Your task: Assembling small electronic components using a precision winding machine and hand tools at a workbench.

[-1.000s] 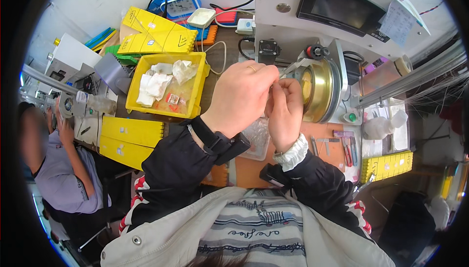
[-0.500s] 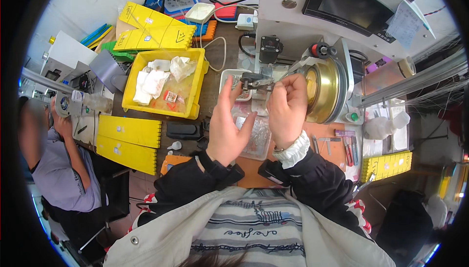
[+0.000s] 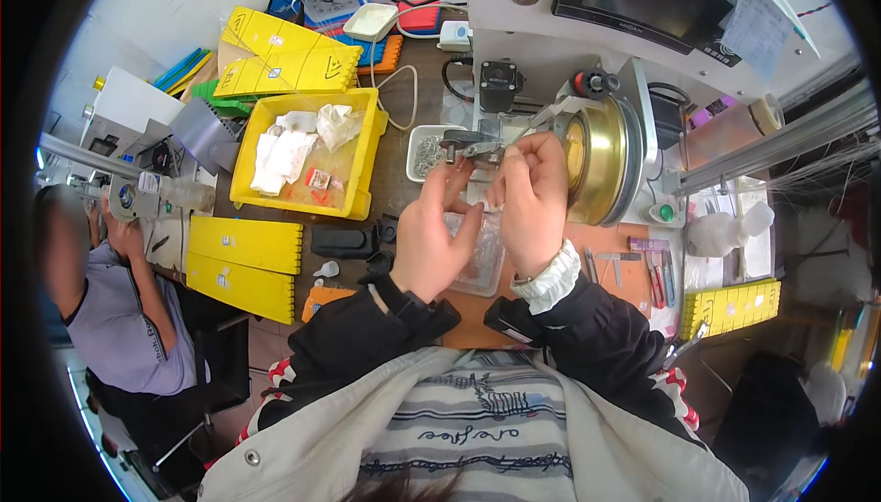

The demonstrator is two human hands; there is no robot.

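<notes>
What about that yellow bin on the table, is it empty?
No, the yellow bin holds crumpled white wads and a small red-and-white item.

Small grey metal fixture (image 3: 473, 143), sideways, left of the brass-coloured wheel (image 3: 598, 167)

Left hand (image 3: 433, 240) lower than at first

1. Illumination: bright, diffuse; white wall (image 3: 197, 6) evenly lit.
2. Shadows: soft; lower-right zone dim.
3. Glare: bright highlights on the brass-coloured wheel (image 3: 596, 164).
4. Distortion: fisheye curvature toward circular rim; corners black; blue fringing at lower rim.
5. Focus: left hand (image 3: 435, 247) and right hand (image 3: 534, 205) clear; fingertip detail indistinct; seated person's head (image 3: 61, 250) blurred.
</notes>
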